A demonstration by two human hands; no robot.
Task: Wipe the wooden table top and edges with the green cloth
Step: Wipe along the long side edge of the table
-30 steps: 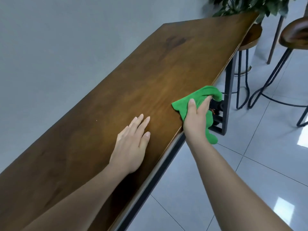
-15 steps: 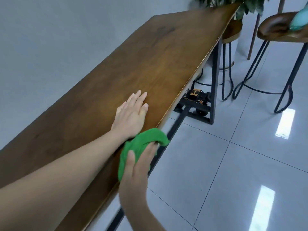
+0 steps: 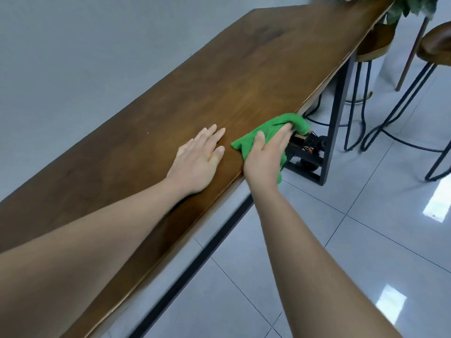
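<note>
A long dark wooden table [image 3: 219, 76] runs from lower left to upper right along a grey wall. My right hand [image 3: 264, 157] grips the green cloth [image 3: 256, 135] and presses it over the table's near edge, with part of the cloth hanging below the rim. My left hand [image 3: 197, 157] lies flat on the table top just left of the cloth, palm down, fingers spread, holding nothing.
Black metal table legs [image 3: 334, 123] stand under the near edge, with a small wheeled device [image 3: 308, 147] on the lower frame. Wooden stools [image 3: 434, 45] on black wire legs stand at right on glossy grey floor tiles. A leafy plant [image 3: 412, 3] sits at the table's far end.
My right hand slid the cloth back along the near edge toward me, then out again away from me past my left hand. My left hand stayed flat on the top.
</note>
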